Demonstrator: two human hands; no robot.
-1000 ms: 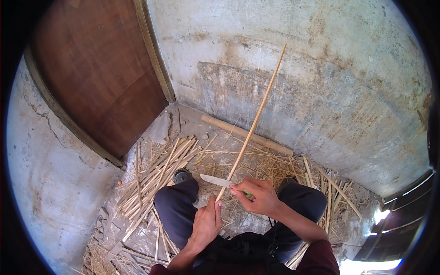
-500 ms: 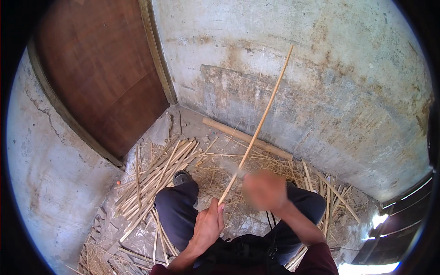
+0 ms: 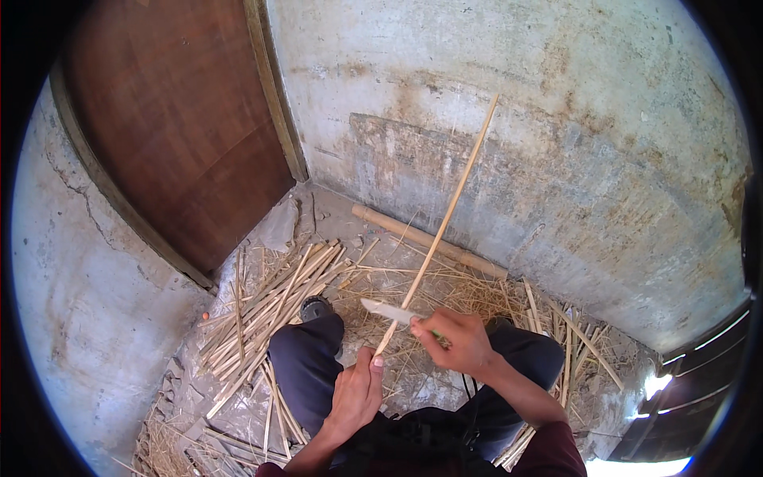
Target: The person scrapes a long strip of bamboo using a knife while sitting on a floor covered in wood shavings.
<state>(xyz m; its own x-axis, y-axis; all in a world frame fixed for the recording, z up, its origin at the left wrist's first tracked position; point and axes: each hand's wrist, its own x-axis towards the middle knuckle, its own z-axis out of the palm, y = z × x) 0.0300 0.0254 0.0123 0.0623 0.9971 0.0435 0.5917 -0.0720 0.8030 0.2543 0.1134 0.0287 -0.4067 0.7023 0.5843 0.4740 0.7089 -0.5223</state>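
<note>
Reddish-brown board is seen at the far left, a door (image 3: 175,135) set in a wooden frame (image 3: 274,87). Below it, pale split strips (image 3: 270,302) are heaped loosely on the littered floor, most of them slanted the same way. Just right of the heap, a dark shoe (image 3: 316,308) is planted beneath a bent, dark-trousered leg. In front of that leg, the lower end of a long, thin stick (image 3: 445,220) is gripped by the left hand (image 3: 355,393), pinched between thumb and curled fingers. The stick is held aslant, leaning up and to the right; its upper end is seen against the stained wall (image 3: 596,199), though whether the wall is touched cannot be told. Just above the left hand, the stick is crossed by the blade of a knife (image 3: 385,310), pointed leftward. Behind the stick, a thick pole (image 3: 469,258) is laid along the wall's foot. The knife's handle, partly green, is clasped in the right hand (image 3: 461,346). Farther right, more strips (image 3: 572,350) are scattered among dry shavings.
</note>
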